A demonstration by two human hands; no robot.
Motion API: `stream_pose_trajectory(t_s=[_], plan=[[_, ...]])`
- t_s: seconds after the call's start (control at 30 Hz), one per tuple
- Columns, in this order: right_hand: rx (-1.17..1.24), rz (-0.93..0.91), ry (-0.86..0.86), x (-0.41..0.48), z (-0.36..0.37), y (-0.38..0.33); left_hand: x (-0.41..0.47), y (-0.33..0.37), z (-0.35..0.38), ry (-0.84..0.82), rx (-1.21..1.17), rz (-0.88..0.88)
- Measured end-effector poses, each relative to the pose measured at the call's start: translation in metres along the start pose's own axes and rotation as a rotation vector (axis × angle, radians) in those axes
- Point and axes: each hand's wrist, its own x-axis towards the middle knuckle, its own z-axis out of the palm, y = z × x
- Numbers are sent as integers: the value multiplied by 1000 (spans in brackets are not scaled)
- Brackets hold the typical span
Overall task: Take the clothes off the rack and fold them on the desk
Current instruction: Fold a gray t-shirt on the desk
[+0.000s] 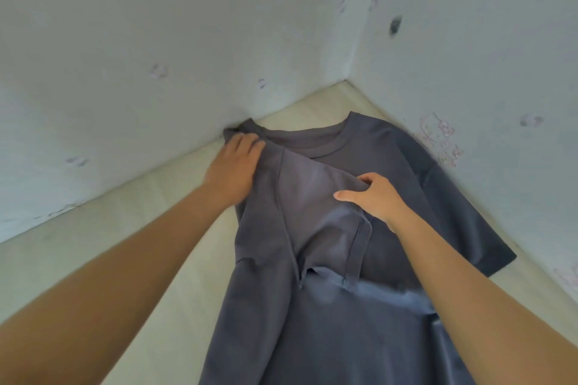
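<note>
A dark grey T-shirt lies spread on the pale desk, its collar toward the corner of the walls. Its left side and sleeve are folded over onto the chest. My left hand lies flat on the left shoulder fold, fingers together, pressing the cloth down. My right hand pinches the edge of the folded-over sleeve near the middle of the shirt. The right sleeve lies flat and unfolded at the right. The shirt's lower part runs out of the bottom of the frame.
Two pale blue walls with faint cartoon prints meet in a corner right behind the shirt's collar. The left shoulder of the shirt touches the left wall. Bare desk surface shows left of the shirt and in the far corner.
</note>
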Motion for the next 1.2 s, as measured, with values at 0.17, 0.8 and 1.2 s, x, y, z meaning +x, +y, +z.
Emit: stream_pose_trajectory(t_s=[0.17, 0.8, 1.2], plan=[[182, 87, -89, -13, -9, 17, -67, 46, 26, -158, -155, 95], [79, -168, -230, -157, 71, 69, -339, 111, 73, 122, -373, -269], [261, -35, -535, -232, 139, 67, -444, 108, 69, 76, -554, -642]])
